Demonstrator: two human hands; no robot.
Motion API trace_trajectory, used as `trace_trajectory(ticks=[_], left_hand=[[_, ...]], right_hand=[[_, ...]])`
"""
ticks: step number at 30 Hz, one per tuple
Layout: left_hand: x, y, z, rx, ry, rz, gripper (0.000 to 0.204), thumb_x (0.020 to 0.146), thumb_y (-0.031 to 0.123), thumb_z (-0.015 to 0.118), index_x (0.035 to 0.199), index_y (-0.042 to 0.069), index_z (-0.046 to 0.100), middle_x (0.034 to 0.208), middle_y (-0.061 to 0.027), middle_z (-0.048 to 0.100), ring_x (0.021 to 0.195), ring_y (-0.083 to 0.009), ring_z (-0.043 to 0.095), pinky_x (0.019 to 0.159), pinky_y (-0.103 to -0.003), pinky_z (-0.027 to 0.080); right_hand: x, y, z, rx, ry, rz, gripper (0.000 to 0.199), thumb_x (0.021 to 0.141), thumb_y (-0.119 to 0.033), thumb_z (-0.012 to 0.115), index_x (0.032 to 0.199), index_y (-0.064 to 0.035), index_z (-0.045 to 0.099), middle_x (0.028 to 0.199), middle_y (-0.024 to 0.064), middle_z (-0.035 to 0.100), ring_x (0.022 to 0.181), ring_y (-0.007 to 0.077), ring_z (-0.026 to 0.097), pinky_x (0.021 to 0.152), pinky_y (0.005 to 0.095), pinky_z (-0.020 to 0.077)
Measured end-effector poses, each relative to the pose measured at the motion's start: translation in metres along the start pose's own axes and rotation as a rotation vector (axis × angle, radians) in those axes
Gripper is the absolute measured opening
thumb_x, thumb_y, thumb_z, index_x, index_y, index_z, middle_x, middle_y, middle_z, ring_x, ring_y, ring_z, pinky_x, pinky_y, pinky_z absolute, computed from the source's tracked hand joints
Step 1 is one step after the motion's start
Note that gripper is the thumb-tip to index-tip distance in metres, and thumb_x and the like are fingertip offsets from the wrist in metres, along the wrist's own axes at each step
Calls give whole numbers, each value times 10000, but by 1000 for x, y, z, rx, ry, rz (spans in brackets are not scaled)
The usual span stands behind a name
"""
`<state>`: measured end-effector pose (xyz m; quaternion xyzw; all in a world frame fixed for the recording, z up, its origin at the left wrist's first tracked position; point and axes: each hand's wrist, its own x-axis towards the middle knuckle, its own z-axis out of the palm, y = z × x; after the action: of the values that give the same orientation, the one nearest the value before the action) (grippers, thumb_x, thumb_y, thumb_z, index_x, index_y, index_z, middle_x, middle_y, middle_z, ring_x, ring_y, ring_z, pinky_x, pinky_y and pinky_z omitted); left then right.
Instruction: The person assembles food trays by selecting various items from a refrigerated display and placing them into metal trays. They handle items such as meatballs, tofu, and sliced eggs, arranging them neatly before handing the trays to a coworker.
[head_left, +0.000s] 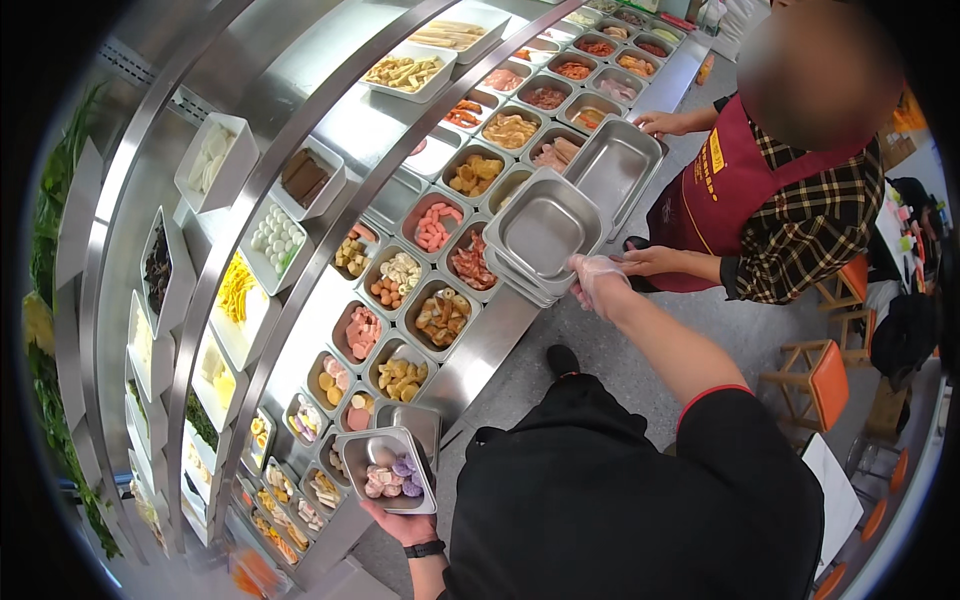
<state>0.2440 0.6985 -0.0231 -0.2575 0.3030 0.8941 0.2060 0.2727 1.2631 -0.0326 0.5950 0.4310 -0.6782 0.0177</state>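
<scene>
You're mid-swap at the steel table (480, 350): your left hand (405, 525) grips the pan of pastel balls (390, 478) near its open slot, your gloved right hand (597, 280) clasps the stacked empty pans (545, 232), so I judge seating the filled pan squarely comes next.

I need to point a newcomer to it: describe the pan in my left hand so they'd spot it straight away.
Follow the long steel food counter to its near end. There the left hand holds a small steel pan up from below. Unlike the pans set in the counter, it is lifted out and holds pink, purple and pale pieces.
</scene>
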Motion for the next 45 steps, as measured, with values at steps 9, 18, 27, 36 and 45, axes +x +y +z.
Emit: trace_trajectory(ticks=[9, 18, 27, 36, 45], left_hand=[[18, -1, 1, 78, -5, -8, 942, 943, 848, 471, 1632, 213, 381, 1621, -108, 476, 1402, -422, 520, 1059, -699, 480], [5, 1, 8, 83, -65, -30, 932, 950, 830, 476, 1633, 202, 387, 1631, -128, 465, 1411, -431, 513, 1089, -694, 463], [-8, 0, -8, -15, 19, -29, 946, 946, 844, 468, 1631, 196, 392, 1627, -131, 468, 1429, -436, 496, 1117, -719, 423], [-5, -8, -15, 43, 3, 66, 939, 950, 845, 455, 1622, 191, 402, 1604, -134, 491, 1368, -427, 544, 1055, -692, 489], [-7, 6, -47, 59, -38, -15, 984, 913, 891, 445, 1629, 219, 393, 1614, -101, 492, 1413, -408, 516, 1080, -712, 439]], right_hand=[[27, 7, 18, -92, 17, -37, 292, 937, -305, 670, 877, -22, 627, 682, 100, 591, 517, 212, 539, 470, 388, 399], [0, -39, -30, -367, -14, -285, 359, 980, -343, 681, 944, 13, 716, 763, 124, 662, 617, 238, 611, 573, 410, 487], [-27, -111, -82, -1094, 178, -766, 420, 953, -319, 581, 1038, 53, 757, 1055, 283, 753, 956, 419, 748, 842, 483, 572], [46, -100, -49, -315, -183, -245, 204, 855, -253, 643, 765, -70, 645, 606, 96, 573, 449, 225, 499, 445, 401, 424], [69, -55, -23, -215, -94, -124, 198, 864, -266, 671, 765, -115, 592, 635, 67, 542, 492, 218, 503, 462, 405, 416]])
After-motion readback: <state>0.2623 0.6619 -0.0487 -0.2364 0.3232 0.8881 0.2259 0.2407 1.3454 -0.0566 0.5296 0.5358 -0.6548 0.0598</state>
